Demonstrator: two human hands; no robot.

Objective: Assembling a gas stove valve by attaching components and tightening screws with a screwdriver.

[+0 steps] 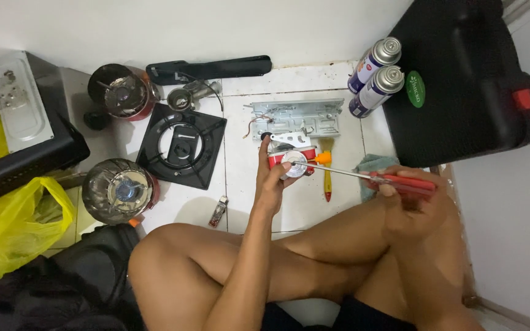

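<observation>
Regulator part, frame centre: small rigid metal, likely light; left hand clasps its body, right hand fisted around screwdriver handle.

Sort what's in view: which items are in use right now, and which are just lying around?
In use:
- left hand holding a red-and-silver valve part
- right hand holding a red-handled screwdriver, tip at the part

Lying about:
- two gas canisters
- black pan support
- metal bracket plate
- yellow-handled brush
- two burner heads
- black case
- yellow bag
</observation>
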